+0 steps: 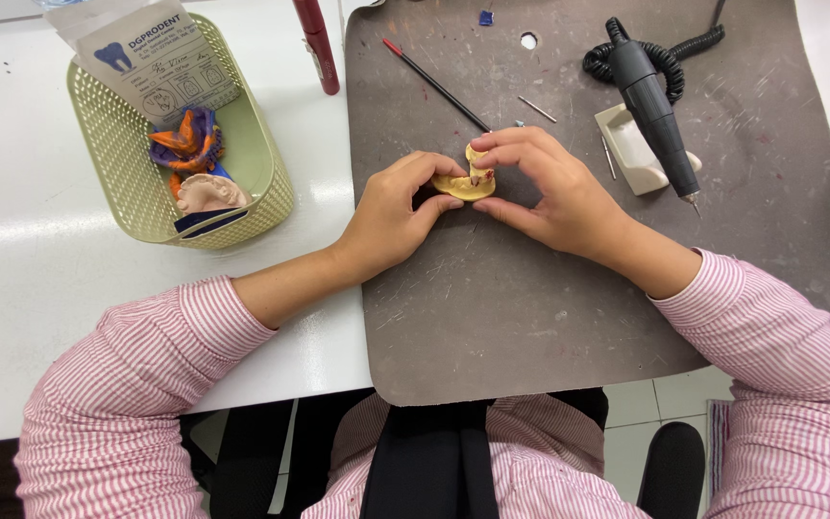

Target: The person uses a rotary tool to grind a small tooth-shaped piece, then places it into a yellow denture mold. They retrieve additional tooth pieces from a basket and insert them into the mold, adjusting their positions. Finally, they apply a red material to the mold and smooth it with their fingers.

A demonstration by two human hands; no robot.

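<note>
Both of my hands meet on a yellow dental plaster model (470, 183) lying on the grey work mat (530, 308). My left hand (394, 211) pinches its left side with thumb and fingers. From the right, my right hand (549, 187) curls its fingers over the top of the model and its thumb beneath. A small red spot shows on the model between the fingertips. Most of the model's underside is hidden by the fingers.
A black rotary handpiece (660, 111) with a coiled cord rests on a white stand at the mat's upper right. A thin black-and-red tool (434, 85) lies above my hands. A green basket (271, 163) at left holds a paper card, another model and orange-purple material.
</note>
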